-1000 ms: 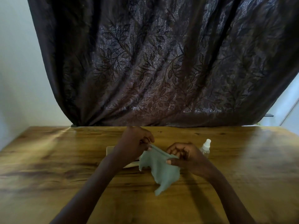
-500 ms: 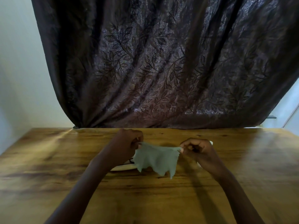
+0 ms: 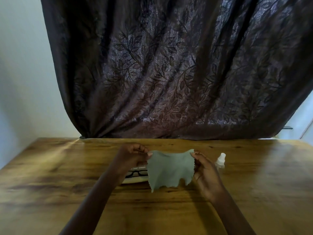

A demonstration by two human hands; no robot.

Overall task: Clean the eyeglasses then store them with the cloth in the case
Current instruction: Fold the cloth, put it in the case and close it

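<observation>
Head view: left hand [image 3: 133, 156] and right hand [image 3: 205, 168] pinch top corners of cloth [image 3: 169, 168], spread above table [image 3: 254, 184] centre; fingers curled on fabric. Eyeglasses [image 3: 137, 173] lie on pale case [image 3: 133, 180], far left of cloth, partly hidden. Spray bottle [image 3: 221, 161] right. Likely early stage: wiping and storing both left.

just one head cam here, looking forward and down at the wooden surface [image 3: 50, 175], curtain [image 3: 169, 73] filling the background up close.

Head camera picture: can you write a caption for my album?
Left hand and right hand pinch a green cloth open over the table, eyeglasses and small bottle behind.
</observation>
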